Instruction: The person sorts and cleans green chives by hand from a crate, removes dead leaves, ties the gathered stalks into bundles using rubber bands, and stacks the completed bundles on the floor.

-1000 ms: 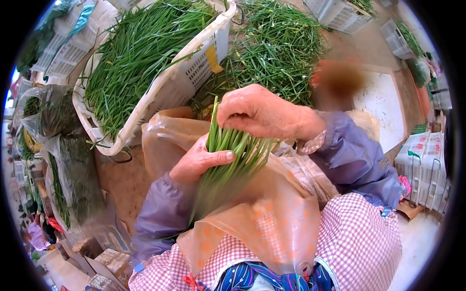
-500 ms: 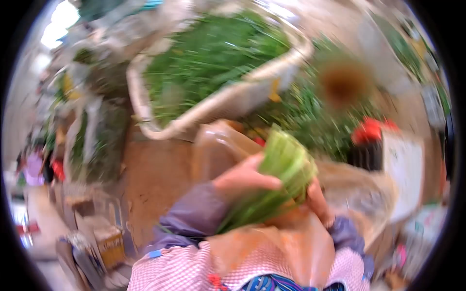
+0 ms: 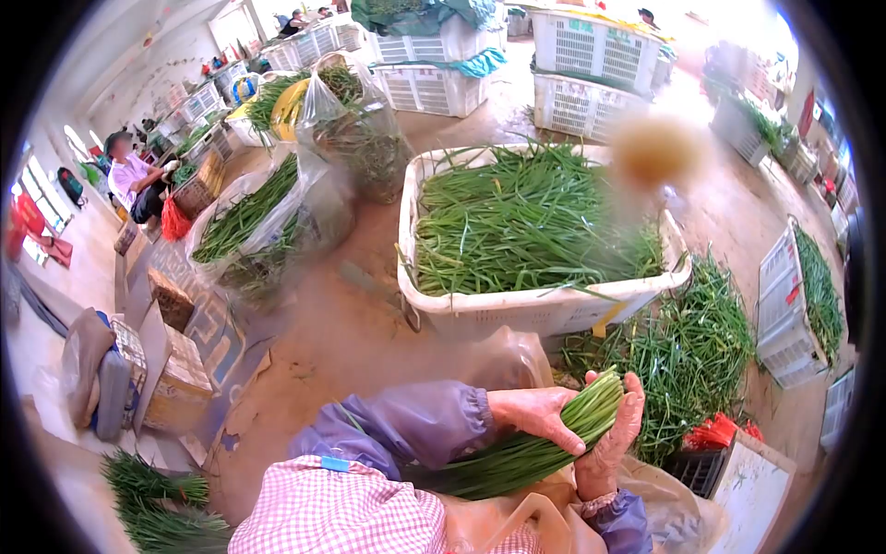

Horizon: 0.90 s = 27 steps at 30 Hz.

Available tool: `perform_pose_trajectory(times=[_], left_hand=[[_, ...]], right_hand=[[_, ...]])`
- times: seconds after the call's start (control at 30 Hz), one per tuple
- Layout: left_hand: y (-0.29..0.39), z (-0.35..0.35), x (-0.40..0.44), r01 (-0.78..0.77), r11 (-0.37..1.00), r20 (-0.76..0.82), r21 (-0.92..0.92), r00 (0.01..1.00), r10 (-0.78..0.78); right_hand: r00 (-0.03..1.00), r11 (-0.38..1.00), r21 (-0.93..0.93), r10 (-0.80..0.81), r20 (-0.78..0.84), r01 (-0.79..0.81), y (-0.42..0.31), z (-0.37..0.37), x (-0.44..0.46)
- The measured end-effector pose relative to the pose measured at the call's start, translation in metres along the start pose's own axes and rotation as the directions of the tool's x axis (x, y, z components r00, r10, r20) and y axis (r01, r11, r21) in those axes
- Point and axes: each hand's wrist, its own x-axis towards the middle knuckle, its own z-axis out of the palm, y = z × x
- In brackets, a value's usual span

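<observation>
A thick bundle of garlic chives (image 3: 517, 462) lies slantwise across my lap, its pale cut ends up and to the right. My left hand (image 3: 544, 413) is closed around the stems near those ends, thumb on top. My right hand (image 3: 611, 443) rests its palm against the right side of the ends, fingers fairly straight and pointing up. The leafy end runs down under my left sleeve and is partly hidden. Just ahead stands a big white crate (image 3: 544, 309) heaped with green chives (image 3: 526, 217).
Loose chives (image 3: 683, 360) are piled right of the crate. Clear bags of greens (image 3: 268, 222) stand left, cardboard boxes (image 3: 180, 383) nearer. More chives (image 3: 157, 499) lie at lower left. Beside my right arm are a dark basket and a white board (image 3: 752, 489). A person (image 3: 138, 180) sits far left.
The view has swung up and steadied, showing more of the room. The bundle is still in my left hand; my right hand has come up against its cut ends.
</observation>
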Motion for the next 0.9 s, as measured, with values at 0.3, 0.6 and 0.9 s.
perform_pose_trajectory(times=[0.3,0.6,0.9], left_hand=[[0.004,-0.005,0.01,-0.124,0.966,-0.042,0.226,0.99,0.137],[0.029,0.004,0.054,-0.143,0.947,-0.101,0.289,0.979,0.179],[0.059,-0.057,0.044,-0.148,0.784,0.191,0.603,0.981,0.039]], right_hand=[[0.978,0.916,-0.401,0.093,0.189,-0.009,-0.024,0.036,0.02],[0.969,0.926,-0.288,-0.246,0.022,0.242,-0.087,0.017,0.06],[0.653,0.488,-0.552,-0.744,0.141,0.676,-0.236,-0.062,0.07]])
